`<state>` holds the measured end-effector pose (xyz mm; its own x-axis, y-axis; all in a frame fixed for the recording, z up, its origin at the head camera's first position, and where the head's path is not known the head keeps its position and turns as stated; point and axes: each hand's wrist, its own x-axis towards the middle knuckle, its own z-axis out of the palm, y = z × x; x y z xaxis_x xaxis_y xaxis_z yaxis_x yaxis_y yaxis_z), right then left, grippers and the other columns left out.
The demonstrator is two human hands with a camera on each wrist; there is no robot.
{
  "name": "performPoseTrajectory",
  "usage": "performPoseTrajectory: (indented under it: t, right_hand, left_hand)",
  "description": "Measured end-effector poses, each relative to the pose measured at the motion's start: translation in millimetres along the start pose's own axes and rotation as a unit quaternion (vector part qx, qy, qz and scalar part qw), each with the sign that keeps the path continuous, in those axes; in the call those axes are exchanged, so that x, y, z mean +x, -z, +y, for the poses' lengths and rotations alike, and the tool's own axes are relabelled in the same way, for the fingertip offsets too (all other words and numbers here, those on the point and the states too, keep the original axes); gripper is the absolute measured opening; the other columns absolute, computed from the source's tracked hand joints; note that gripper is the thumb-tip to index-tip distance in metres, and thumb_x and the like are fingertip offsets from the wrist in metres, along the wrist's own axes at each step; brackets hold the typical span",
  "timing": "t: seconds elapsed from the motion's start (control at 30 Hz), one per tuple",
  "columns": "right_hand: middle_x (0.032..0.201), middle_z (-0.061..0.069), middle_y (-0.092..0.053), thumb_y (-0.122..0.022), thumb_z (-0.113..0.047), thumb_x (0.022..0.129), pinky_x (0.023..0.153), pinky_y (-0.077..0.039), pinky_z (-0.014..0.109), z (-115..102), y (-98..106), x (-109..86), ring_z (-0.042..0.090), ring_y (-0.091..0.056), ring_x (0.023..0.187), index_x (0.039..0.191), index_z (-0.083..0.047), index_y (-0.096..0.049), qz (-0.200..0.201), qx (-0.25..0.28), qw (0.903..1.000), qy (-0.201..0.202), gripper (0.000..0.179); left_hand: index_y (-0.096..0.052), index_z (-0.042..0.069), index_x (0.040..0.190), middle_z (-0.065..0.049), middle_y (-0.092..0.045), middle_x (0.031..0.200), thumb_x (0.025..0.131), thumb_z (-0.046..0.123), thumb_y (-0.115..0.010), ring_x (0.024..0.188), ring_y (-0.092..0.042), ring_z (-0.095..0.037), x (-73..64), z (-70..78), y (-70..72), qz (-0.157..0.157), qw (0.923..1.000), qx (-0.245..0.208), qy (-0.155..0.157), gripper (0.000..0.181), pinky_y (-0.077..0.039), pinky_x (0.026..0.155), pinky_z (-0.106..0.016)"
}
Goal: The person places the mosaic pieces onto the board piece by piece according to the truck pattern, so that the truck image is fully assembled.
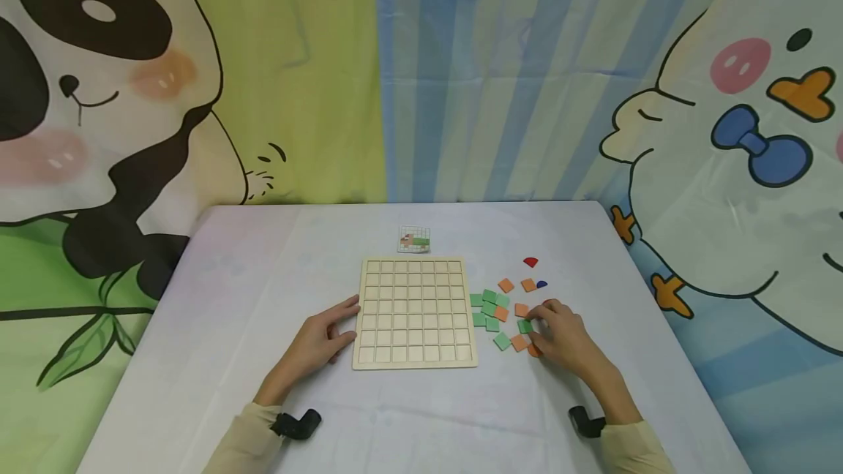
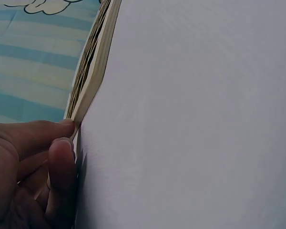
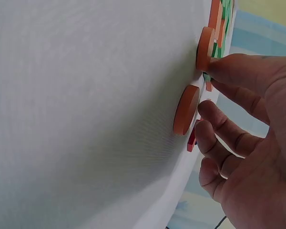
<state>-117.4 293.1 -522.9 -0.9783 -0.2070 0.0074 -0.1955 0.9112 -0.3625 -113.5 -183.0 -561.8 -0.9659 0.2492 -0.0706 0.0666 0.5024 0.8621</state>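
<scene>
Green tile (image 1: pixel 524 326) sits at the right hand (image 1: pixel 565 335), on the right side of the loose pieces beside the board (image 1: pixel 415 366). Thumb and forefinger appear to pinch it by its edges; whether it is clear of the counter (image 1: pixel 250 313) I cannot tell. It looks thin, flat and stiff, probably wood, and should weigh next to nothing. Its painted face may be a little slick, so opposite edges are the better place to take hold, with the fingertips kept low and the pressure light. Breakage seems unlikely; a stray flick that sends it sliding is the likelier trouble, as is nudging its neighbours. An orange disc (image 3: pixel 206 48) is right by the thumb and a second disc (image 3: pixel 186 109) lies under the other fingers, so a narrow pinch suits the crowding.

On the far side, the left hand (image 1: pixel 319 336) rests a finger and the thumb against the board's left edge, fingers not wrapped round it. The board looks rigid and light enough to skid on the smooth counter; its raised rim gives the best purchase, and steady sideways contact should be enough to keep it in place.
</scene>
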Motion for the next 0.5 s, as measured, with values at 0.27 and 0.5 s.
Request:
performPoseTrajectory:
  t: [0.27, 0.5]
  right_hand:
    - [0.112, 0.012, -0.068, -0.088, -0.011, 0.085, 0.089, -0.049, 0.056, 5.6, -2.8, 1.0, 0.031, -0.062, 0.104, 0.105, -0.011, -0.075, 0.012, 0.008, 0.9999, 0.003, 0.024]
    - [0.106, 0.010, -0.067, -0.089, -0.014, 0.084, 0.086, -0.049, 0.052, 9.5, -2.5, 0.2, 0.028, -0.062, 0.099, 0.108, -0.007, -0.077, 0.017, 0.003, 0.9998, 0.003, 0.027]
  left_hand:
    - [-0.059, 0.008, 0.152, -0.001, -0.048, 0.167, 0.097, 0.005, -0.075, 0.048, -0.053, -0.013, -1.2, -2.8, -1.3, 0.004, 1.0000, -0.008, -0.003, 0.057, -0.052, 0.046, -0.029]
    - [-0.059, 0.008, 0.151, -0.001, -0.049, 0.166, 0.097, 0.006, -0.075, 0.046, -0.053, -0.013, -0.8, -5.2, -1.6, 0.006, 0.9999, -0.004, -0.008, 0.056, -0.051, 0.046, -0.028]
